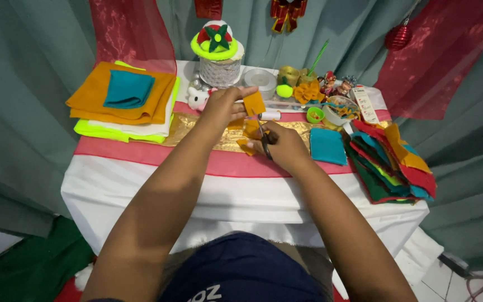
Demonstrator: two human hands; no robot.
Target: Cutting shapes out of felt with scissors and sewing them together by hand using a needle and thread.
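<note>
Two bare hands met over the middle of the desk [141, 190], which had a white cloth with pink and gold strips on it. The left hand [223, 106] had its fingers pinched on a small orange felt square [254, 103], held up just above the desk. The right hand [284, 146] had its fingers closed around the handles of the scissors [263, 136], and the blades pointed up at the bottom edge of the square. Those handles were mostly hidden inside the hand. Some orange felt scraps [247, 146] lay under the hands, partly covered, so their shapes were hard to tell. On the left sat a stack of folded felt [119, 114], orange and teal on top. On the right lay a teal felt piece [327, 146], and beside it a fanned pile of coloured felt sheets [389, 165]. At the back stood a round decorated box [218, 56]. Small craft bits near it were too tiny to make out.
</note>
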